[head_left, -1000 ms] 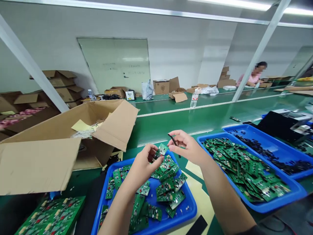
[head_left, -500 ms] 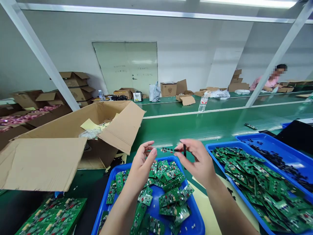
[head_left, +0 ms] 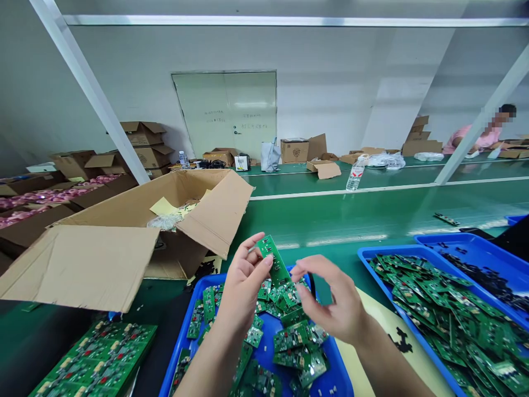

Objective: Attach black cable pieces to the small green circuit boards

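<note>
My left hand [head_left: 242,284] pinches a small green circuit board [head_left: 273,259] and holds it tilted above the near blue tray [head_left: 330,364], which is heaped with several similar boards. My right hand [head_left: 333,298] hovers just right of that board with fingers curled, pinching a thin black part [head_left: 313,284] that sticks out behind the fingers. Both hands are over the tray's far end.
An open cardboard box [head_left: 136,231] stands to the left. A second blue tray [head_left: 417,309] of green boards and a third blue tray [head_left: 479,259] with black parts lie right. Panels of boards [head_left: 95,364] lie at bottom left. A water bottle [head_left: 355,175] and a seated person [head_left: 483,135] are beyond.
My left hand has turned the board from edge-on to face-up and raised it. My right hand has dropped lower with the black part. The view has shifted left.
</note>
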`<state>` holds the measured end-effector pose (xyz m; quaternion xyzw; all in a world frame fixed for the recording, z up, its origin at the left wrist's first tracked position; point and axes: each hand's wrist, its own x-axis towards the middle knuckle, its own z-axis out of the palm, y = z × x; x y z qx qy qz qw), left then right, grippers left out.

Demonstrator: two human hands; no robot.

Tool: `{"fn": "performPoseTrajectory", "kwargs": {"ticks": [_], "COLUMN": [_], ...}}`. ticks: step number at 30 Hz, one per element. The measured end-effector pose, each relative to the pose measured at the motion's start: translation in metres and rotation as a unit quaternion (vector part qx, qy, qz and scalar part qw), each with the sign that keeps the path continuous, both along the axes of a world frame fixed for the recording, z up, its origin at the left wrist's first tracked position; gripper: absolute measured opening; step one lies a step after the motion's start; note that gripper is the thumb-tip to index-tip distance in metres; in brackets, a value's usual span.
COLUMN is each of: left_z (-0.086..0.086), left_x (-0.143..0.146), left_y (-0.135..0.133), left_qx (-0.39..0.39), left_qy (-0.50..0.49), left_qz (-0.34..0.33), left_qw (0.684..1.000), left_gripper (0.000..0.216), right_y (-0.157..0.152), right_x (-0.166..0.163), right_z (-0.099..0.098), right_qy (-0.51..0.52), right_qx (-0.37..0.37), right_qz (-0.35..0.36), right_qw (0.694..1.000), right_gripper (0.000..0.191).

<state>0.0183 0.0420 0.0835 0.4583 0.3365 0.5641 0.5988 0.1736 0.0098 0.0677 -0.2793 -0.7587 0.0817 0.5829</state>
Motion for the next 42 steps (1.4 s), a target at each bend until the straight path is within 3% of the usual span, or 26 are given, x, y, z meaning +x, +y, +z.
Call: {"fn": "performPoseTrajectory", "kwargs": {"ticks": [4,6,9,12,17,22,26,31,36,42], "left_z": [-0.001,-0.002,-0.003,0.001,0.015,0.012,0.01,0.011,0.006,0.006], "left_x": [0.001,0.004,0.005,-0.003,-0.021,-0.019,-0.015,-0.011,-0.004,-0.001], "left_y": [-0.001,-0.003,-0.007,-0.008,-0.006,-0.002,-0.002,-0.004,-0.008,-0.009], "left_qx": [0.03,0.039,0.066,0.112,0.107,0.022,-0.007,0.018,0.045,0.058], "left_qy": [-0.018,-0.016,0.027,0.102,0.249,0.223,0.191,0.174,0.114,0.096], "left_qz": [0.055,0.075,0.065,0.022,-0.177,-0.234,-0.261,-0.183,-0.074,-0.05], "left_qw": [0.998,0.996,0.995,0.988,0.946,0.946,0.946,0.967,0.99,0.992], "left_gripper": [0.048,0.051,0.047,0.034,0.026,0.023,0.026,0.024,0.025,0.038], "right_y": [-0.001,0.0,0.002,0.004,0.003,0.0,0.0,0.0,-0.003,-0.002], "right_x": [-0.006,-0.013,-0.019,-0.013,0.008,0.009,0.008,0.014,0.016,0.014], "right_z": [-0.005,-0.008,-0.01,-0.008,0.0,0.004,0.005,0.005,0.003,0.002], "right_qy": [0.121,0.156,0.212,0.204,0.057,-0.095,-0.094,0.033,0.039,0.074], "right_qx": [-0.196,-0.248,-0.238,-0.214,-0.212,-0.184,-0.166,-0.14,-0.217,-0.251], "right_qz": [0.02,0.043,0.006,-0.016,-0.003,0.017,0.008,-0.004,0.046,0.126], "right_qw": [0.973,0.955,0.948,0.955,0.976,0.978,0.982,0.99,0.974,0.957], "right_gripper": [0.041,0.044,0.044,0.038,0.041,0.036,0.037,0.022,0.029,0.034]}}
